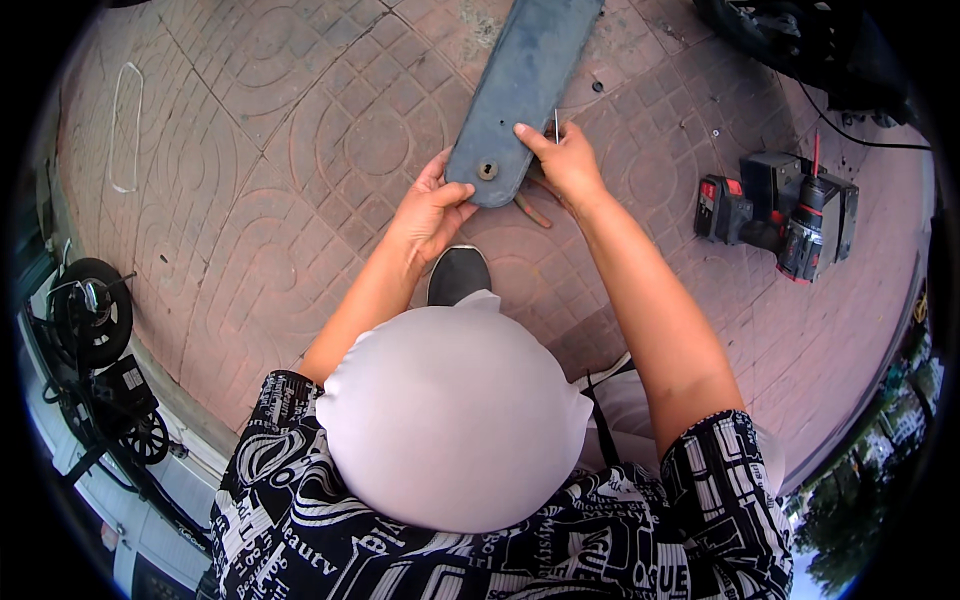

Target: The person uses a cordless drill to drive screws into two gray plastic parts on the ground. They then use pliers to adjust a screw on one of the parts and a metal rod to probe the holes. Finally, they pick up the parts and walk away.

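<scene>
A long, flat dark grey case (515, 95) with rounded corners and a round key lock (487, 171) near its close end is held at an angle above the paving. My left hand (432, 208) grips the case's near left corner, thumb on top and fingers along the side and underneath. My right hand (562, 160) holds its right edge, thumb pressed on the top face and the other fingers partly hidden. A thin metal rod (557, 125) sticks up beside that hand's fingers; its kind cannot be made out. Just below the case shows a reddish-brown cord-like piece (533, 211).
On the right, a red-and-black cordless drill (800, 235) lies against a dark box (770, 185). A wheeled vehicle part (800, 40) with a black cable is at the far right. A white loop (125, 128) lies left; a parked two-wheeler (92, 310) stands lower left. My shoe (459, 275) is below the case.
</scene>
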`<state>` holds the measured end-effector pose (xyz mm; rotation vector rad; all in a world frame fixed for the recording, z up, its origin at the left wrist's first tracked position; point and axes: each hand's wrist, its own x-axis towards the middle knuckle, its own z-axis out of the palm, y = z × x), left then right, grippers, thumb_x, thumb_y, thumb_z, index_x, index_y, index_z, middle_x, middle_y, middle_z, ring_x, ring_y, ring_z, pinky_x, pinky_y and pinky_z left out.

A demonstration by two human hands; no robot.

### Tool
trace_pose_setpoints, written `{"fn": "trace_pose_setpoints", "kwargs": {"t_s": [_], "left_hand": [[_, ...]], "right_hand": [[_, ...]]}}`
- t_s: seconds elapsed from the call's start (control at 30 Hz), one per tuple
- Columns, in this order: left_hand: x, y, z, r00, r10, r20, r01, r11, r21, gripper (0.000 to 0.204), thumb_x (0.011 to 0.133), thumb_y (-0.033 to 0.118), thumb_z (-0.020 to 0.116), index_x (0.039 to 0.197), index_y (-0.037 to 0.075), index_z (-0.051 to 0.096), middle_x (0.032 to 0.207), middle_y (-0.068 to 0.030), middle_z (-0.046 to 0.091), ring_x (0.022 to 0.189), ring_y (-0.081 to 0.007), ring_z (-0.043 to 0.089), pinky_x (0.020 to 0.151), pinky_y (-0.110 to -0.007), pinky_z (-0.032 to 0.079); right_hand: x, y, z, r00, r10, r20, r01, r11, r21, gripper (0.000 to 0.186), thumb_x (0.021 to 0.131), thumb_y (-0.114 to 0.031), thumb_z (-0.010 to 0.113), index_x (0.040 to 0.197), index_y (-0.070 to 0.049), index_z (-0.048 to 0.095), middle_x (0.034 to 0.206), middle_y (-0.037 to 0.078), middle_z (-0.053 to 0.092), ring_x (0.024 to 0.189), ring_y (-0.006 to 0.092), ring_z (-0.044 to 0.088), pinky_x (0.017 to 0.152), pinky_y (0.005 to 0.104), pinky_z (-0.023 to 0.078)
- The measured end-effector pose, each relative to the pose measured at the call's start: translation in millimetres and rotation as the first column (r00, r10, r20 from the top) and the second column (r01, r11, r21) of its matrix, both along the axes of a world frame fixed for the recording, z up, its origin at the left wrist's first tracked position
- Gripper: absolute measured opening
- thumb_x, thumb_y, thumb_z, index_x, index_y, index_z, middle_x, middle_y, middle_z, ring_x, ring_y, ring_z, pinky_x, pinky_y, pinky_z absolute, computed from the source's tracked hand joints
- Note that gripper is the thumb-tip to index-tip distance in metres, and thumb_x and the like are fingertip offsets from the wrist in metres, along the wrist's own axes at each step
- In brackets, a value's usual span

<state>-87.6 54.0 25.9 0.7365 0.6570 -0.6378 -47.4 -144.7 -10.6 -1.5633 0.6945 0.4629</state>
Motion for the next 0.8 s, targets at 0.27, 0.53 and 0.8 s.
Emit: {"fn": "trace_pose_setpoints", "kwargs": {"t_s": [0.27, 0.53, 0.8], "left_hand": [[-1, -3, 0, 1.0, -0.004, 0.0, 0.004, 1.0, -0.015, 0.069, 0.08, -0.013, 0.055, 0.145, 0.001, 0.035, 0.128, -0.0132, 0.056, 0.119, -0.0241, 0.056, 0.106, -0.04, 0.044], [-9, 3, 10, 0.989, 0.142, -0.03, -0.144, 0.984, -0.104, 0.039, 0.089, 0.011, 0.059, 0.125, -0.002, 0.051, 0.125, -0.014, 0.056, 0.122, -0.0256, 0.051, 0.11, -0.043, 0.037], [-7, 10, 44, 0.977, 0.207, 0.05, -0.187, 0.947, -0.261, 0.042, 0.094, 0.022, 0.056, 0.127, -0.004, 0.049, 0.131, -0.0158, 0.051, 0.127, -0.0282, 0.046, 0.114, -0.046, 0.034]], "right_hand": [[1, 9, 33, 0.994, -0.003, -0.109, 0.018, 0.99, 0.138, 0.039, 0.085, -0.016, 0.073, 0.112, 0.005, 0.054, 0.1, 0.015, 0.067, 0.086, 0.0236, 0.065, 0.073, 0.0373, 0.052], [10, 6, 42, 0.978, 0.022, -0.208, 0.024, 0.976, 0.218, 0.032, 0.087, -0.02, 0.072, 0.106, 0.001, 0.058, 0.091, 0.009, 0.065, 0.07, 0.0146, 0.053, 0.063, 0.0329, 0.045], [22, 8, 73, 0.97, -0.068, -0.235, 0.173, 0.87, 0.461, 0.018, 0.089, -0.011, 0.07, 0.089, -0.004, 0.054, 0.069, -0.002, 0.049, 0.051, 0.0042, 0.036, 0.043, 0.0204, 0.026]]}}
